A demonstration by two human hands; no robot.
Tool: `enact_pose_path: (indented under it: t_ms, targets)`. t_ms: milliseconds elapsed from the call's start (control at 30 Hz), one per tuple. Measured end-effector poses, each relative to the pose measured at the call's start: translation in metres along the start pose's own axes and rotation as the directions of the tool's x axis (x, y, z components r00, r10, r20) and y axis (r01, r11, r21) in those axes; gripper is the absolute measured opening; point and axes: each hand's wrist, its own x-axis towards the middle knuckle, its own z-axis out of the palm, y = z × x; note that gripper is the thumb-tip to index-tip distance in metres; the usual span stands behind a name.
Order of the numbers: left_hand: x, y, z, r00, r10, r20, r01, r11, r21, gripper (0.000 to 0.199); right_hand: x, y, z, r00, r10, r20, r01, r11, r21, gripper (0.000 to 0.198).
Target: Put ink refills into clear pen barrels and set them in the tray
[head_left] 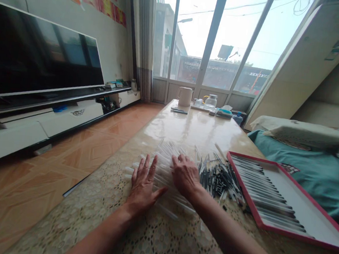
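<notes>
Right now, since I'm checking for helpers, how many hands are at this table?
2. The left hand is spread over the pile of clear tubes; the right hand is curled at that pile's right side, near the dark rods. No other hands show.

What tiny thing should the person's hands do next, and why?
Perhaps the right hand could pinch one of the clear tubes: its bent fingers are at their pile, and the dark, thin pieces lie close by, between that hand and the red-edged tray.
</notes>
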Motion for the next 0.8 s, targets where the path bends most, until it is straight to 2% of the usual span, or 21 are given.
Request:
enact_pose_path:
  t_ms: [233,400,567,633,700,767,800]
  targets:
    - [0.0,0.001,0.0,1.0,0.027,-0.016,-0.027,0.998,-0.05,0.086,-0.02,-0.024,0.0,0.999,-0.035,0.003,0.035,0.998,0.056,0.028]
    - [0.002,-0.002,0.0,0.999,0.023,-0.03,-0.026,0.995,-0.092,0.089,-0.03,-0.032,-0.004,1.0,-0.021,0.018,0.018,0.99,0.142,0.041]
    - [0.001,-0.004,-0.001,0.998,0.048,-0.046,-0.054,0.99,-0.127,0.088,-0.044,-0.04,-0.019,0.997,-0.073,0.028,0.063,0.962,0.267,0.057]
    - [0.001,-0.004,-0.002,0.997,0.062,-0.035,-0.066,0.991,-0.12,0.087,-0.045,-0.033,-0.027,0.996,-0.086,-0.022,0.088,0.938,0.336,0.056]
    - [0.001,-0.004,-0.004,0.997,0.076,-0.017,-0.077,0.992,-0.104,0.084,-0.04,-0.016,-0.032,0.997,-0.049,-0.064,0.069,0.928,0.366,0.044]
    - [0.002,-0.004,-0.006,0.996,0.083,0.011,-0.082,0.993,-0.087,0.081,-0.03,0.01,-0.031,0.999,0.041,-0.035,-0.029,0.956,0.292,0.031]
    - [0.003,-0.003,-0.006,0.996,0.084,0.028,-0.081,0.994,-0.079,0.08,-0.025,0.025,-0.029,0.998,0.062,0.018,-0.065,0.974,0.215,0.032]
